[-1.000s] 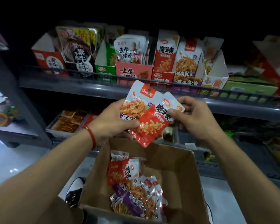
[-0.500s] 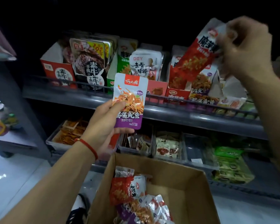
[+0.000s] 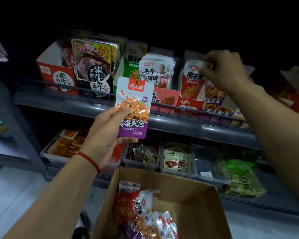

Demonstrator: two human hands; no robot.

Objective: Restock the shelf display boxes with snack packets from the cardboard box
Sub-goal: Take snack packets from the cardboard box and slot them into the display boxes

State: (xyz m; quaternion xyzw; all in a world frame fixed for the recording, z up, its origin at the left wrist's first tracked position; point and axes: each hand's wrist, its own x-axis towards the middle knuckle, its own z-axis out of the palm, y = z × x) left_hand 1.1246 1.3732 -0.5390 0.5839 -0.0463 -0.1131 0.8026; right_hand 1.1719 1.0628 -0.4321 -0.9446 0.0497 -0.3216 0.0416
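A white-and-purple foil snack packet printed with orange shreds (image 3: 132,107) stands upright in front of the upper shelf's rail, pinched at its lower left edge; a white-and-red foil packet (image 3: 193,78) sits upright in a red-and-white cardboard display box (image 3: 191,105) on that shelf, its top corner gripped — just right of it, purple-banded packets fill the neighbouring box (image 3: 217,109); below, an open brown cardboard box (image 3: 193,192) holds a loose heap of red and purple packets (image 3: 141,214) against its left side.
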